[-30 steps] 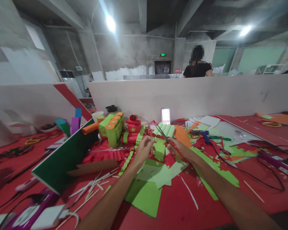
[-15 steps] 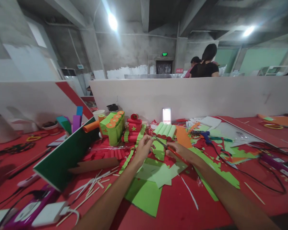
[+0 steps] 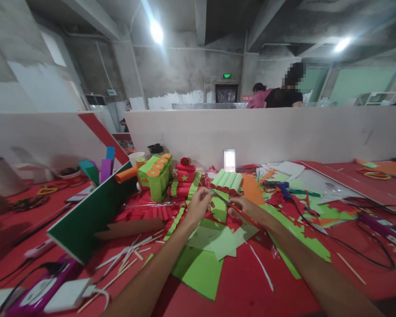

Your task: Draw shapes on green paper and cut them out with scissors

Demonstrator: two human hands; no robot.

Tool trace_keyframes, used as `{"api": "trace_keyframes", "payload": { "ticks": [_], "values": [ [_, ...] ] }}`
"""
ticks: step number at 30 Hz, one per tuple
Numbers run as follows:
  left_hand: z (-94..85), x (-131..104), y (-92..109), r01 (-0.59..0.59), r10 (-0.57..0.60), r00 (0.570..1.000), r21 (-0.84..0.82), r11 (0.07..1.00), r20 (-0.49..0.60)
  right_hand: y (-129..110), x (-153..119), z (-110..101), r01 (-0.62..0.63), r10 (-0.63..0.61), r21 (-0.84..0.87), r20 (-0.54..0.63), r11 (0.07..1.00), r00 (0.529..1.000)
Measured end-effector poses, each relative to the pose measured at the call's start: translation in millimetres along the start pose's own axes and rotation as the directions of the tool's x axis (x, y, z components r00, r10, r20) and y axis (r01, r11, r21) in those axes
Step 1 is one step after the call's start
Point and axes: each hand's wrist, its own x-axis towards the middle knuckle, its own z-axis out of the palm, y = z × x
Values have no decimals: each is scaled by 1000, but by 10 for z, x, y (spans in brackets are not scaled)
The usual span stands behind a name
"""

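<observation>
My right hand [image 3: 243,208] is closed around a slim red-handled metal tool [image 3: 247,216]; I cannot tell its exact kind. Its thin metal end points left, up to the fingertips of my left hand [image 3: 200,203]. Those fingers are pinched together, and whatever they hold is too small to make out. Just beyond my hands lie pale green paper rolls [image 3: 226,180]. Beneath them are green foam sheets [image 3: 201,270] and lighter green paper pieces [image 3: 214,240]. Left of my left hand stands a red rolled model [image 3: 185,177] with yellow stars.
A green and orange roll model [image 3: 156,176] stands beside a leaning dark green board [image 3: 89,220]. Thin sticks [image 3: 128,259] lie at left front. A blue glue gun [image 3: 282,187] trails a cord on the right. A lit phone [image 3: 229,160] leans against the white partition [image 3: 267,132].
Both my hands and the red-handled tool stay nearly in place. In the background, the two people have shifted. A dark blurred shape now shows at the far left edge.
</observation>
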Motion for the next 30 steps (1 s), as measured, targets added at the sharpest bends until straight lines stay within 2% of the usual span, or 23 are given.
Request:
{"api": "trace_keyframes", "payload": {
  "ticks": [24, 30],
  "values": [
    [-6, 10, 3, 9, -9, 1000, 1, 1000, -2, 115, 31, 10, -17, 17, 2, -18, 1000, 1000],
    [-5, -2, 10, 5, -5, 1000, -11, 1000, 6, 61, 29, 7, -14, 14, 3, -22, 1000, 1000]
  ]
}}
